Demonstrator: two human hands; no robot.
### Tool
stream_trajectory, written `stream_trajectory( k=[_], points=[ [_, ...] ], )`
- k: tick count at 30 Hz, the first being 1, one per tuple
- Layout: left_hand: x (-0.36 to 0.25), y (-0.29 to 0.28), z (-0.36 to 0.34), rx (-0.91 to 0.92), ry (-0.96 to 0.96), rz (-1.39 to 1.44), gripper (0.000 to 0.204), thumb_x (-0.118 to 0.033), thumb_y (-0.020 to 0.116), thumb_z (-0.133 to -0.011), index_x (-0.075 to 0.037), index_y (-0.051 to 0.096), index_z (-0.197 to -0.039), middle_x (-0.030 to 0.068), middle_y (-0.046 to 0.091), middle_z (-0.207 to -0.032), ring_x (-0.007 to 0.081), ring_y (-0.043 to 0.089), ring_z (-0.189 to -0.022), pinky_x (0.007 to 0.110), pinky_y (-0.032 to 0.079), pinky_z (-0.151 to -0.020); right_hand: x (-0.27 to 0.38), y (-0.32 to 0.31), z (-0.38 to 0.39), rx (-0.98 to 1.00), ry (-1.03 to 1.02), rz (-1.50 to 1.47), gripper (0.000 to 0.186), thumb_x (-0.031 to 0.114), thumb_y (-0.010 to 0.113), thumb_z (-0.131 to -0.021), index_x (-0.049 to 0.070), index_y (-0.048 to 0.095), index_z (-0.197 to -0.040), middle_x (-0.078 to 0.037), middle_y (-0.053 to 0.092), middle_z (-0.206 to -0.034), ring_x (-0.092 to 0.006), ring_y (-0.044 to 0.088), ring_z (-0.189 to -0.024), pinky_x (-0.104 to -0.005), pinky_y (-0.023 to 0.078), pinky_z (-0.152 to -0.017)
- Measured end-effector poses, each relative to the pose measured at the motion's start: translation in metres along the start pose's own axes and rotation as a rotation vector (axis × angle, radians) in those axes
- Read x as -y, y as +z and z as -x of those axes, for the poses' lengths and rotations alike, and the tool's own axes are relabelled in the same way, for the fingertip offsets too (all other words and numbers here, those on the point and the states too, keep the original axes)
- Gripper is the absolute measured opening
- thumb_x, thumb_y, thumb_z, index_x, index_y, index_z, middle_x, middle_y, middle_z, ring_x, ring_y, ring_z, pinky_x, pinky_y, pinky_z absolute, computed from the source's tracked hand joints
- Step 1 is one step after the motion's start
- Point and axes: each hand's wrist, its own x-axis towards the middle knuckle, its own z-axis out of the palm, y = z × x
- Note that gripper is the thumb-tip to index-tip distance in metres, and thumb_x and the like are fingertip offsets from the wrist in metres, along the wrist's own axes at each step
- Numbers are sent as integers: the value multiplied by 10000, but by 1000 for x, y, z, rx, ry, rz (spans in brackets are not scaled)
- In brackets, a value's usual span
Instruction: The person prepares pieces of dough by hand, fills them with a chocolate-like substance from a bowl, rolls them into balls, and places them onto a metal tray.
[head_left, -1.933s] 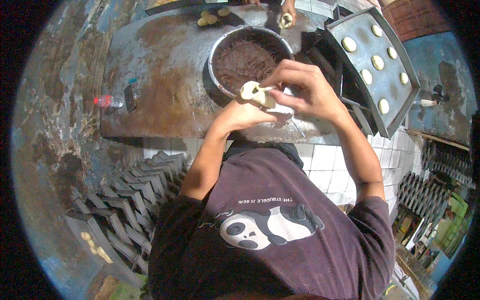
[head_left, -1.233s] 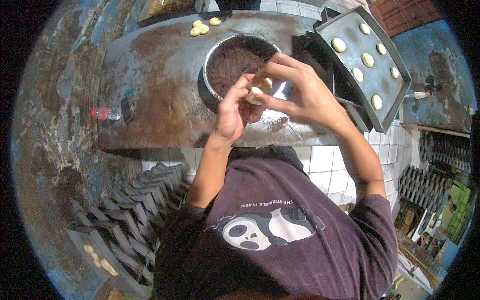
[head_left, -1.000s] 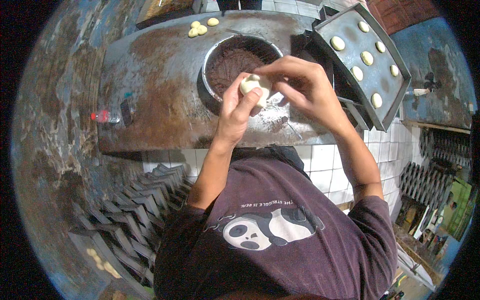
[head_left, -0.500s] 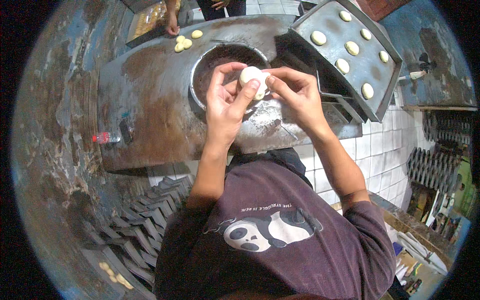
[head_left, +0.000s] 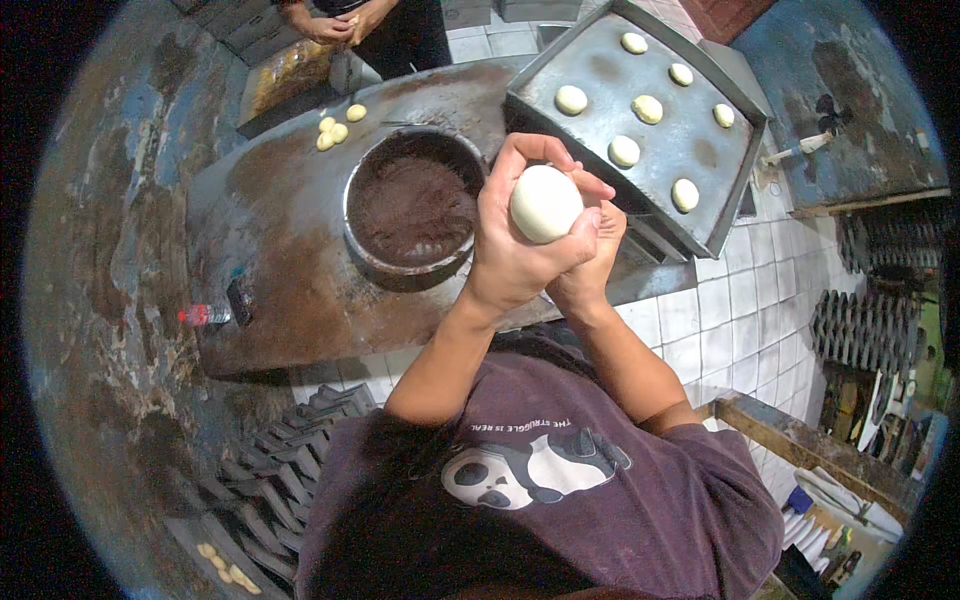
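We stand at a metal table (head_left: 255, 265), its grey top blotched with rusty brown, in a room with a white tiled floor (head_left: 740, 290) and a stained, peeling blue surface (head_left: 110, 250) along the left. A clear bottle (head_left: 205, 315) with a red cap shows by the table's left end. Across the table we see another person's hands (head_left: 340, 27) close together, near a box (head_left: 262, 122) of yellowish pieces too small to make out.

On the table sits one round pan (head_left: 351, 220), holding a dark brown, crumbly filling (head_left: 415, 195). To its right, a dark rectangular tray (head_left: 675, 150) carries seven pale rounds (head_left: 624, 151), spaced well apart. Four small dough pieces (head_left: 340, 132) lie beyond the pan: three clustered, one just beside them.

One smooth, whitish dough ball (head_left: 546, 204) is held up above the table, between pan and tray in our view. Our left hand (head_left: 505, 250) curls around it, fingers over the top and thumb at the lower right. Our right hand (head_left: 592, 262) is up against the left, partly hidden by it; we cannot tell how its fingers are set.
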Motion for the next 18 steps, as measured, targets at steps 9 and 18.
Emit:
stream_trajectory(
  k=[9, 18],
  points=[
    [31, 15, -41, 14, 105, -503, 566, 49, 750, -802, -56, 429, -1256, -1, 532, -916, 113, 547, -744, 264, 496, -777, 137, -104, -47, 638, 106, 660, 456, 33, 768, -881, -3, 657, -1322, -145, 688, -1265, -239, 657, -1210, -381, 564, -971],
    [164, 90, -94, 360, -108, -620, 614, -206, 835, -811, -95, 398, -1226, 150, 726, -920, 294, 757, -904, 374, 577, -751, 143, -177, -98, 248, 44, 921, 469, 147, 878, -788, 93, 737, -1232, -74, 701, -1156, -178, 682, -1053, -329, 608, -862]
  ],
)
